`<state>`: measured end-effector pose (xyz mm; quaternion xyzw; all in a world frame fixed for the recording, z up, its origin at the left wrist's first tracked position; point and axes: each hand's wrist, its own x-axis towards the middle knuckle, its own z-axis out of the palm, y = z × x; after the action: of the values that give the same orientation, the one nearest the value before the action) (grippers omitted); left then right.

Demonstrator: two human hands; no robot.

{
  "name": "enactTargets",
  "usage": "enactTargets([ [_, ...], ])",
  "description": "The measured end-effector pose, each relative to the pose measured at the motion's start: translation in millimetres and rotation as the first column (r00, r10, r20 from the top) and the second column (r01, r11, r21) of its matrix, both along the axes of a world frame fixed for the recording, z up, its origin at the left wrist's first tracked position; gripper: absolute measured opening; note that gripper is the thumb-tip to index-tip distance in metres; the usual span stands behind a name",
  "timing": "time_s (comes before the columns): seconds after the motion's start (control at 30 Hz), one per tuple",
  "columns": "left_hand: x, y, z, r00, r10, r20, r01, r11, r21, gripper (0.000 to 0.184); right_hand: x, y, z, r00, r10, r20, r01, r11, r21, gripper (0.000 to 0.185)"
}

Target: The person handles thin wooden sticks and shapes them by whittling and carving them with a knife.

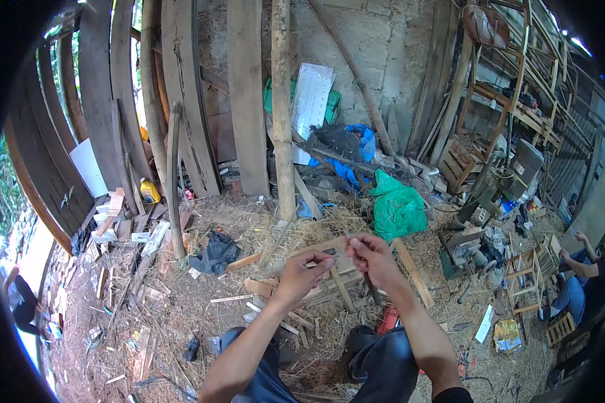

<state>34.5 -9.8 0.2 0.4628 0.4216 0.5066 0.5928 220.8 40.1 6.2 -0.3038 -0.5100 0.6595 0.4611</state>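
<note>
My left hand (301, 277) is raised over the work spot between my knees, thumb and fingers pinched together. Whatever lies in that pinch is too small to make out. Close beside it, my right hand (376, 260) is closed, with the thumb against the curled fingers. A thin dark strip (372, 290) points down from below this hand; its kind is unclear. The two hands are apart. Beneath them lie wooden boards and a narrow wooden stick (343, 290). A red object (388, 320) is on the ground by my right knee.
Straw and wood scraps cover the ground. A wooden post (284, 134) stands ahead, with a green sack (398, 207) and black plastic bag (215, 252) nearby. At right are a bench vise (467, 245), a small wooden frame (523, 279) and a seated person (581, 275). Another person (21, 299) is far left.
</note>
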Motion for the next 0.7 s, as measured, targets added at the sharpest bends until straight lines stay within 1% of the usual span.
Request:
enactTargets([
  [0.1,0,0,2,0.998,-0.045,-0.036,0.043,0.998,-0.049,0.012,1,-1,3,0.999,-0.035,-0.022,0.034,0.998,-0.05,0.017],
  [0.13,0,1,2,0.998,-0.047,-0.03,0.045,0.998,-0.047,0.012,-1,-2,-3,1.0,-0.017,0.009,0.017,1.0,0.001,0.015],
  [0.17,-1,2,1,0.999,-0.053,0.002,0.053,0.995,-0.083,0.012,-1,-4,-2,1.0,-0.019,0.01,0.019,1.0,0.001,0.015],
  [0.2,-2,2,2,0.998,-0.058,0.029,0.061,0.991,-0.119,0.013,-2,-8,1,0.998,0.039,0.048,-0.039,0.999,0.003,0.015],
  [0.23,-2,2,4,0.998,-0.06,0.022,0.062,0.991,-0.119,0.013,-4,-10,2,0.992,0.097,0.083,-0.097,0.995,0.005,0.015],
  [0.27,-2,-1,7,0.998,-0.056,0.037,0.06,0.991,-0.116,0.013,0,-6,-1,0.993,0.095,0.077,-0.096,0.995,0.004,0.015],
  [0.33,-2,-4,11,0.997,-0.051,0.057,0.057,0.992,-0.111,0.013,11,6,0,0.998,-0.037,-0.059,0.037,0.999,-0.009,0.014],
  [0.37,-3,-5,13,0.997,-0.058,0.042,0.062,0.991,-0.121,0.013,12,7,-2,0.998,-0.034,-0.054,0.034,0.999,-0.007,0.014],
  [0.43,-3,-4,14,0.998,-0.063,0.028,0.066,0.989,-0.129,0.013,5,-4,4,0.999,-0.038,-0.001,0.038,0.999,-0.026,0.014],
  [0.47,-2,-3,13,0.998,-0.055,0.043,0.06,0.988,-0.139,0.013,0,-10,6,0.999,0.008,0.045,-0.005,0.998,-0.068,0.015],
  [0.5,-2,-2,12,0.997,-0.049,0.056,0.057,0.987,-0.151,0.013,0,-9,4,0.999,0.007,0.041,-0.004,0.998,-0.069,0.015],
  [0.53,-4,0,7,0.997,-0.052,0.05,0.059,0.986,-0.154,0.013,1,-8,3,0.997,0.042,0.061,-0.04,0.999,-0.023,0.014],
  [0.57,-8,2,1,0.995,-0.094,0.041,0.099,0.985,-0.141,0.016,3,-6,1,0.994,0.074,0.081,-0.076,0.997,0.022,0.014],
  [0.6,-9,3,-1,0.99,-0.136,0.033,0.139,0.982,-0.128,0.019,8,-2,3,0.999,0.02,0.026,-0.02,0.999,-0.025,0.013],
  [0.63,-10,3,-2,0.99,-0.136,0.033,0.139,0.982,-0.127,0.019,10,0,1,0.999,0.02,0.026,-0.02,1.0,-0.024,0.013],
  [0.7,-9,2,-1,0.987,-0.157,0.034,0.16,0.98,-0.118,0.018,11,3,4,0.997,-0.035,-0.076,0.033,0.999,-0.021,0.013],
])
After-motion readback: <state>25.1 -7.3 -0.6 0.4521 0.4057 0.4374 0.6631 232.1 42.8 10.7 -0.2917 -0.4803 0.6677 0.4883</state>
